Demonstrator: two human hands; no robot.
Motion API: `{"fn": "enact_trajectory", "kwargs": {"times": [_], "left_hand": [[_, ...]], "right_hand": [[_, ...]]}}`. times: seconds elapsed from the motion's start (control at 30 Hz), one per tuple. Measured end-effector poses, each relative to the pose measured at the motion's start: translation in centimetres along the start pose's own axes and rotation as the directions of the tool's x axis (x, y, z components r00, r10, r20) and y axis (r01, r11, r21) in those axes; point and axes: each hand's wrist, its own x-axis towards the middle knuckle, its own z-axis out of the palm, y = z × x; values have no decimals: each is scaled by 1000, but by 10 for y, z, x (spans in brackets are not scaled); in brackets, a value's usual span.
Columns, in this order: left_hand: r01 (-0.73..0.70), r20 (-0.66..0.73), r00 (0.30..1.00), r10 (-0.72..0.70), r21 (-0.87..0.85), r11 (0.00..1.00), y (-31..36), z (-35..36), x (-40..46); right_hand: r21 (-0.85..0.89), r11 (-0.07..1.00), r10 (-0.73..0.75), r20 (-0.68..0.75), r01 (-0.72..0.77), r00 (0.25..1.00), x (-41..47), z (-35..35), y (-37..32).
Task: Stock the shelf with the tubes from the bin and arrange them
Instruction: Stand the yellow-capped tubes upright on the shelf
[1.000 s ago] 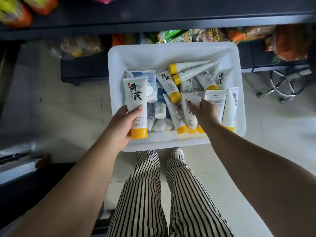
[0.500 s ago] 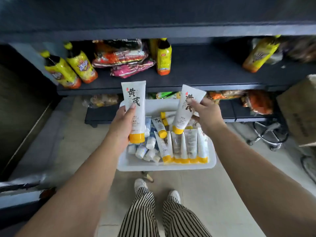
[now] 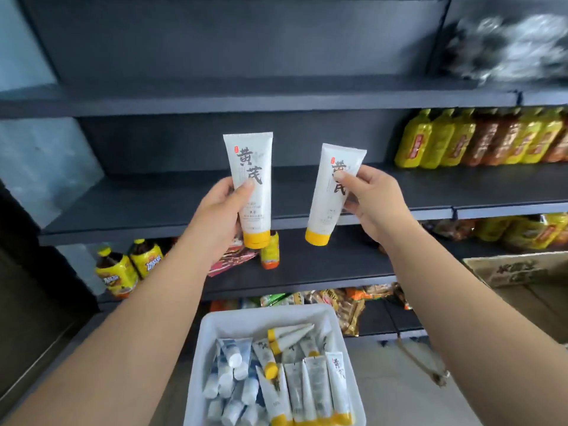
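1. Each hand holds one white tube with a yellow cap, cap end down, raised in front of the dark shelf (image 3: pixel 307 192).
2. The left hand (image 3: pixel 219 216) grips the left tube (image 3: pixel 250 189) round its lower half, thumb across the front; the tube stands nearly upright.
3. The right hand (image 3: pixel 373 201) pinches the right tube (image 3: pixel 333 192) near its upper half, thumb on the print, fingers curled behind; this tube tilts, its cap swung toward the left.
4. The two tubes are apart, with a gap between them, and neither touches the shelf board.
5. The white bin (image 3: pixel 212 333) sits on the floor below, holding more yellow-capped tubes on its right side and blue-and-white tubes with white caps on its left.
6. Half a second ago both tubes were held low, just over the bin; now they are up level with a higher shelf board and the bin lies far below the hands.
7. A second ago the right hand was down in the bin among the tubes.
8. Each held tube carries two large black Chinese characters, 黄芪, with a small red seal at the upper left; the smaller print beneath is too fine to read.
9. Yellow-labelled bottles (image 3: pixel 479 138) line the shelf at the right; their writing is blurred.
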Motion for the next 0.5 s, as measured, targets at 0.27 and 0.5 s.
{"fn": "enact_trajectory", "kwargs": {"times": [0.27, 0.5], "left_hand": [[-133, 113, 983, 144, -100, 986, 68, 35, 32], [-187, 37, 981, 190, -73, 980, 82, 77, 58]], "right_hand": [[51, 986, -156, -85, 161, 984, 28, -11, -79], [111, 976, -178, -94, 188, 980, 68, -42, -92]]}}
